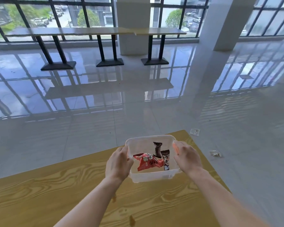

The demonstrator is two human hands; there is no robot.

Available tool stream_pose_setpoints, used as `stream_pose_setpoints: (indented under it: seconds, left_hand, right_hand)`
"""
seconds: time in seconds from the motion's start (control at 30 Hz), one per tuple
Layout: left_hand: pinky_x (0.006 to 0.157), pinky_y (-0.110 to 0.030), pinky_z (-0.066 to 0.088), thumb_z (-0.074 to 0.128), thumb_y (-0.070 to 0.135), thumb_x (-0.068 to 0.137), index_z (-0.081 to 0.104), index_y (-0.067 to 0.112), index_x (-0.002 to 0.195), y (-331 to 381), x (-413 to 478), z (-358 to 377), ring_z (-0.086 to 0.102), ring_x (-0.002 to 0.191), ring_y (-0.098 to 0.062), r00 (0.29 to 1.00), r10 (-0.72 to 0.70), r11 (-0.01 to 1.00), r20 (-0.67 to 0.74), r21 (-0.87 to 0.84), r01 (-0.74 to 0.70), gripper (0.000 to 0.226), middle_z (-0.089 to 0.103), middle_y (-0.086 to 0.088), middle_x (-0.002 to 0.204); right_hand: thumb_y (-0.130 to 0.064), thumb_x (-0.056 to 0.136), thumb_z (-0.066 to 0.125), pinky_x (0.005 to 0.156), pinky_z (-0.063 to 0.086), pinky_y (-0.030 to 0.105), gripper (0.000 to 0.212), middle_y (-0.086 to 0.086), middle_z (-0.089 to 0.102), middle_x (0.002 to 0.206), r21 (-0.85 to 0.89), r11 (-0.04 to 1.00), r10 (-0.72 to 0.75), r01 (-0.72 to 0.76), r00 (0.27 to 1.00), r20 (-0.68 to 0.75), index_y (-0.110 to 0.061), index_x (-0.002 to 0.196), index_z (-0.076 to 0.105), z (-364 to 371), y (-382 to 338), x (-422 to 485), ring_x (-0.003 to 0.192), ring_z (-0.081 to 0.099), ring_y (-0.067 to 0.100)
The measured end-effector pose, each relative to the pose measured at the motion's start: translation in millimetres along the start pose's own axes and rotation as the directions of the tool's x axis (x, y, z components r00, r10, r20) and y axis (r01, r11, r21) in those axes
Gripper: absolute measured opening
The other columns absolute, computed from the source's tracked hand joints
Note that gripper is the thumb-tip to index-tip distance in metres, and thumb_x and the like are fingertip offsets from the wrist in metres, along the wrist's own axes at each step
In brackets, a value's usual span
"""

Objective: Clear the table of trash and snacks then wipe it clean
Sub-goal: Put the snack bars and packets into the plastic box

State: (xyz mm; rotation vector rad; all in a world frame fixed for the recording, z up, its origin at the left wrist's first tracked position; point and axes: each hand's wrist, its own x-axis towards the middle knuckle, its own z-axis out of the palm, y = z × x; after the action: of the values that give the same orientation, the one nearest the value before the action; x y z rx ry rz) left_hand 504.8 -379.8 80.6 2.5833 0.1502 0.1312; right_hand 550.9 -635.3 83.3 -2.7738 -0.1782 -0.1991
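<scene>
— Since the snacks sit in the tub, is the clearing done?

— Mostly, I'd judge. A red packet and two dark bars lie inside it, and nothing else loose shows on the table. Part of the top is out of view, though.

— Where's the tub?

— Over the table's far corner, between both hands. The left hand curls its fingers over the left rim and the right hand grips the right rim. I can't tell whether it rests on the wood or is just off it.

— And the wiping?

— Not begun, by the look of it. Brown stains dot the near part of the top, and no cloth is in view.

— Anything else?

— Two clear wrapper scraps lie on the floor just beyond the table's right edge; likely trash to collect. A long bench by the windows and a pillar stand well apart, so nothing blocks the way.
</scene>
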Motion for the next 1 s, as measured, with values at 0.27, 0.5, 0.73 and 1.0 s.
stream_pose_setpoints:
  seconds: [0.27, 0.5, 0.73, 1.0]
  left_hand:
    - [0.052, -0.029, 0.031, 0.054, 0.015, 0.082, 0.046, 0.021, 0.081, 16, 41, 33, 0.048, 0.07, -0.017, 1.0, -0.022, 1.0, 0.001, -0.001, 0.022, 0.011, 0.05, 0.006, 0.077]
    - [0.051, -0.024, 0.027, 0.055, 0.013, 0.082, 0.044, 0.021, 0.082, 14, 57, 48, 0.048, 0.07, -0.017, 0.999, -0.022, 1.0, -0.025, 0.005, 0.022, 0.014, 0.047, 0.009, 0.073]
    - [0.055, -0.026, 0.03, 0.059, 0.019, 0.085, 0.054, 0.01, 0.109, 15, 63, 52, 0.048, 0.072, -0.017, 0.999, -0.027, 1.0, -0.022, 0.007, 0.027, 0.026, 0.051, 0.004, 0.081]
    - [0.074, -0.029, 0.045, 0.054, 0.033, 0.092, 0.035, 0.027, 0.143, 14, 58, 43, 0.052, 0.106, -0.018, 0.999, -0.036, 0.999, -0.007, -0.037, 0.036, 0.055, 0.052, 0.001, 0.121]
  right_hand:
    - [-0.013, 0.099, 0.044, 0.074, 0.052, 0.035, 0.027, 0.007, 0.068, 0.107, -0.031, 0.999, -0.01, 0.011, 1.0, 0.022, -0.01, 0.12, 0.061, 16, 31, 50, 0.09, 0.064, 0.027]
    - [-0.013, 0.098, 0.044, 0.072, 0.053, 0.035, 0.025, 0.004, 0.068, 0.111, -0.04, 0.999, -0.009, 0.01, 1.0, 0.03, -0.012, 0.117, 0.06, 33, 38, 72, 0.091, 0.064, 0.027]
    - [-0.01, 0.097, 0.05, 0.083, 0.054, 0.037, 0.033, 0.006, 0.066, 0.12, -0.031, 0.999, -0.011, 0.012, 0.999, 0.033, -0.012, 0.129, 0.056, 40, 41, 83, 0.102, 0.064, 0.029]
    - [-0.015, 0.094, 0.053, 0.095, 0.049, 0.037, 0.042, 0.008, 0.061, 0.128, -0.028, 1.0, -0.013, 0.015, 0.997, 0.073, -0.011, 0.135, 0.05, 33, 38, 79, 0.112, 0.057, 0.028]
